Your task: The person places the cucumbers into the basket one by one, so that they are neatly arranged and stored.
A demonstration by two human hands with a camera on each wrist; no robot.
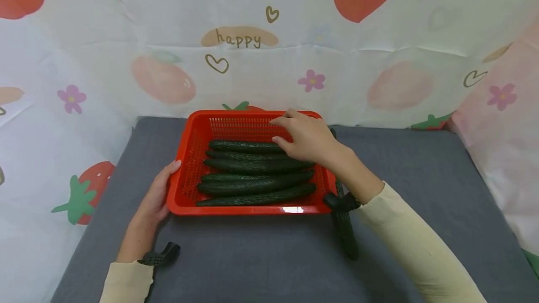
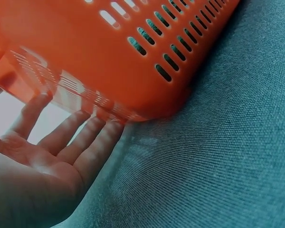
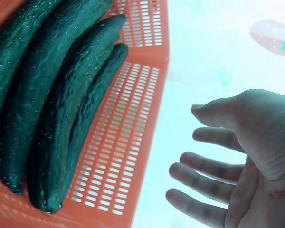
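Note:
A red plastic basket [image 1: 252, 210] with slotted walls stands on the grey cloth, with several dark green cucumbers [image 1: 257, 184] lying crosswise in it. Against the basket's left side rests my left hand [image 1: 157, 193]; in the left wrist view its fingers [image 2: 97, 145] are nearly straight and touch the outer wall. My right hand [image 1: 309, 137] hovers over the basket's back right part, fingers apart and holding nothing, as the right wrist view also shows. Another cucumber [image 1: 345, 233] lies on the cloth along the basket's right side, partly hidden by my right wrist.
Grey cloth [image 1: 252, 261] covers the table. A white curtain [image 1: 252, 78] printed with strawberries, hearts and flowers hangs right behind the basket and along both sides. Each wrist wears a black strap [image 1: 341, 202].

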